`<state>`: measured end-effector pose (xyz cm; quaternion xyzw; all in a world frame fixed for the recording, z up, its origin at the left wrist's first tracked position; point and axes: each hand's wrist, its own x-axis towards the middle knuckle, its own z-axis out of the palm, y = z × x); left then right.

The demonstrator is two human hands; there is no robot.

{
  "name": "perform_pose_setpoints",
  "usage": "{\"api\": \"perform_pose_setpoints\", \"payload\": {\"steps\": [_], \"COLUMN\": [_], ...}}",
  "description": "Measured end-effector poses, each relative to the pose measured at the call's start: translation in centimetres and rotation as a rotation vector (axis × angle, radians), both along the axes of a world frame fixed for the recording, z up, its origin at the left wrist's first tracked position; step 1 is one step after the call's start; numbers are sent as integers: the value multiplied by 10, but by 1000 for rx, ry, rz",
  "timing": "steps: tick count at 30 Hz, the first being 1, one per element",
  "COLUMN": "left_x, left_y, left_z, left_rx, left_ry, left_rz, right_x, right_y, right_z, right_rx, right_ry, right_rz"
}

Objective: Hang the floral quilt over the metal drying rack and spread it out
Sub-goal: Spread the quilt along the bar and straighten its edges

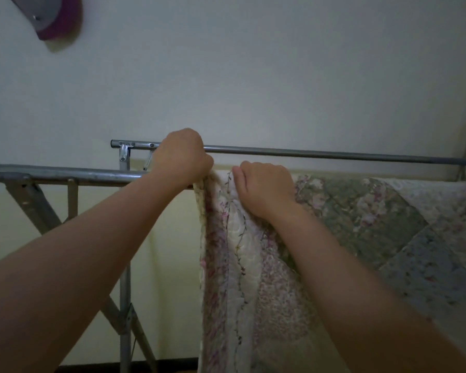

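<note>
Metal drying rack (307,152) had the floral quilt (361,211) draped over it; left hand (182,157) and right hand (264,187) both gripped its bunched edge.

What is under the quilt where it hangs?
The quilt drapes over the rack's near rail, which disappears beneath it. Both the left hand and right hand grip its top edge. Everything behind the cloth is hidden.

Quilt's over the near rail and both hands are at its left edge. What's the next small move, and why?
Probably slide the left hand leftward along the near rail, drawing the bunched edge it grips with it. The quilt lies flat to the right, but its left edge hangs in folds below that grip, and bare rail remains to the left. The right hand, resting on the quilt, could steady it.
</note>
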<state>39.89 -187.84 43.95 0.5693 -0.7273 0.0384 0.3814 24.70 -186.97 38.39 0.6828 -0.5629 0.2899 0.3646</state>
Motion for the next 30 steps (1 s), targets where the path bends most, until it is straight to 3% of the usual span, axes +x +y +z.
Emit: {"api": "perform_pose_setpoints", "payload": {"steps": [2, 7, 9, 11, 14, 16, 19, 22, 30], "left_x": [7, 27, 33, 41, 54, 60, 66, 69, 71], "left_y": [-6, -7, -2, 2, 5, 7, 2, -7, -37], "left_z": [1, -2, -8, -17, -40, -53, -70, -91, -132], "left_rx": [48, 328, 343, 197, -87, -215, -297, -241, -145], "left_ry": [226, 1074, 1229, 1124, 636, 466, 490, 636, 523], "left_rz": [-38, -258, -325, -318, -180, -178, -280, -424, -581], "right_x": [0, 0, 1, 3, 3, 5, 9, 15, 42], "right_y": [-2, -2, -2, -3, -3, -3, -3, -4, 4], "right_z": [-3, -7, -7, -7, -8, -9, -10, -11, -27], "right_rx": [-31, -61, -70, -74, -104, -132, -166, -201, -306], "right_ry": [9, -4, -21, -28, -52, -76, -131, -187, -351], "right_rz": [-9, 8, 0, -6, -18, -24, -43, -85, -166]}}
